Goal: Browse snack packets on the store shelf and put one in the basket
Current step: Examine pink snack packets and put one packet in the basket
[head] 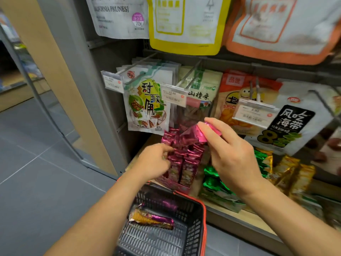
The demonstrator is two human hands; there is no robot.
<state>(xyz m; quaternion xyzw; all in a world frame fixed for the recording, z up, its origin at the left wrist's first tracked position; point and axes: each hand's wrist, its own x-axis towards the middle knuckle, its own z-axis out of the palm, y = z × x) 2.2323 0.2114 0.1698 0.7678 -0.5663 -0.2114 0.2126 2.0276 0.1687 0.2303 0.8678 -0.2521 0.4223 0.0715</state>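
Two hands at centre frame: the right hand (232,154) pinches a pink foil packet (191,134) above the display box (175,186); the left hand (154,161) curls among boxed packets (187,163), grip unclear. Basket (203,217) sits bottom centre.

My right hand (234,154) pinches a pink packet (191,135), lifted above the box (175,184) of matching packets. My left hand (155,161) reaches into that box, fingertips among the packets; blur hides whether they grip one. Below my left forearm is the basket (203,215), with a gold-and-purple packet (151,218) inside. Green packets (215,182) lie just under my right hand. Bags (147,100) hang above both hands.
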